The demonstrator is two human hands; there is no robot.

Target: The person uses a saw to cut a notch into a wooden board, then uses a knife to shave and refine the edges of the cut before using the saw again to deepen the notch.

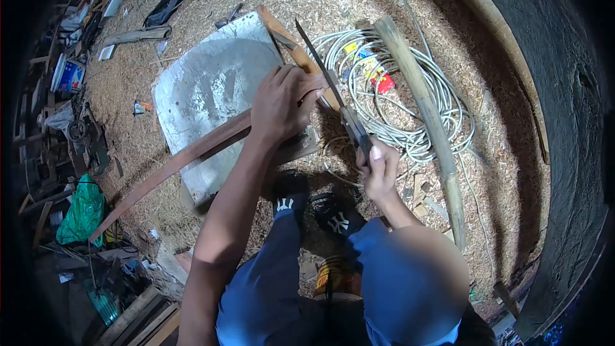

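My left hand (278, 102) is closed over a long, narrow reddish wooden strip (192, 150), close to its far end. My right hand (381, 173) grips the dark handle of a handsaw (321, 61). Its narrow blade, seen almost edge-on, points up and to the left and crosses the strip's end just right of my left fingers. Beneath the strip lies a worn whitish slab (176, 106). An orange-brown piece of wood (285, 35) sticks out past the slab's upper right corner, behind the blade.
A coil of pale cable (416, 144) lies on the right, with a wooden pole (419, 93) across it. Sawdust covers the floor. Scrap wood and a green plastic bag (82, 211) are at the left. Between my legs stands a yellow can (333, 277).
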